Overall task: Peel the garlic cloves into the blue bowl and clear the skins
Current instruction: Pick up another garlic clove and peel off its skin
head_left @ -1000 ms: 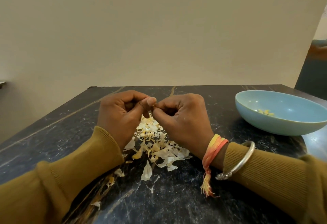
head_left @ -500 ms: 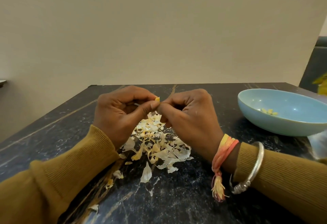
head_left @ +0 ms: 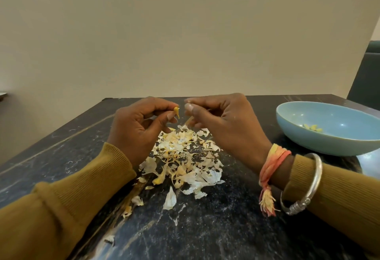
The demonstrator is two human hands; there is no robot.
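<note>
**Clove in left pinch, skins heaped mid-bench**

Left hand (head_left: 141, 128), centre-left of frame: thumb and forefinger pinch a small yellow clove (head_left: 176, 111), held in the air above the bench (head_left: 226, 229). The other fingers are loosely curled.

Clove handling, my read: tiny, light and firm, but it would bruise under a nail. Bare flesh is probably tacky-slick. Grip across the fat middle with the pads and leave an end free for the other hand to pick at.

Skins (head_left: 185, 161): heaped on the bench below and between the hands, with strays trailing to the lower left. They look papery, near weightless and brittle, so a fast sweep would likely scatter them. Better to cup and slide them with the hand's edge than pinch piece by piece.

Right hand (head_left: 224, 122): just right of the clove, not touching it. Fingers are curled, thumb to forefinger. A pale sliver (head_left: 188, 121) pokes out under the fingers; it looks held and is probably skin. Thread band (head_left: 273, 157) and bangle (head_left: 314, 179) on that wrist.

Bowl (head_left: 320, 144): right edge of frame, on the bench, well apart from the hands. A few peeled cloves (head_left: 312, 127) lie in the bottom. It looks rigid and glazed, likely slick.

Writing: no brands, labels or text visible.
</note>
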